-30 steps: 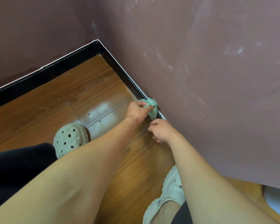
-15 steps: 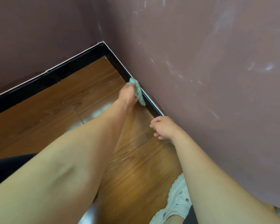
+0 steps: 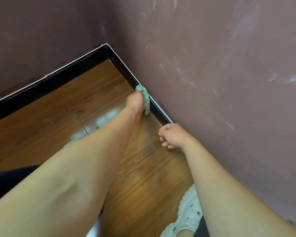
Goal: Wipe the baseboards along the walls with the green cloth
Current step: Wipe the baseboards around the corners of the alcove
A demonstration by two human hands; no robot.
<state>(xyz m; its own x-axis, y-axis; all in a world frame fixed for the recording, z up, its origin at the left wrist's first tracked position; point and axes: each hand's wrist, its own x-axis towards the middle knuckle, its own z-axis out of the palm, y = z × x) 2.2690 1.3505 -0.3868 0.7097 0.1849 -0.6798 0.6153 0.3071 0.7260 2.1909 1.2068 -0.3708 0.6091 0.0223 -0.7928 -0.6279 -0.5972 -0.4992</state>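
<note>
The left hand (image 3: 134, 103) holds the cloth (image 3: 144, 100) against the black baseboard (image 3: 125, 71) of the right wall, at 5 o'clock from the room corner. The right hand (image 3: 174, 135), loosely curled and empty, is at 4 o'clock from the cloth, near the baseboard. A white shoe (image 3: 188, 214) stands on the floor (image 3: 58, 117) at 5 o'clock.

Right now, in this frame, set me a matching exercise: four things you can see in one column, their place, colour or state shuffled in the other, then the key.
Column one
1. green cloth
2. right hand
3. baseboard
4. white shoe

Column two
A. black, turning the corner
B. held against the baseboard by the left hand
C. on the wood floor at the bottom of the view
D. fingers loosely curled, holding nothing

Pairs: 1-B, 2-D, 3-A, 4-C
</note>
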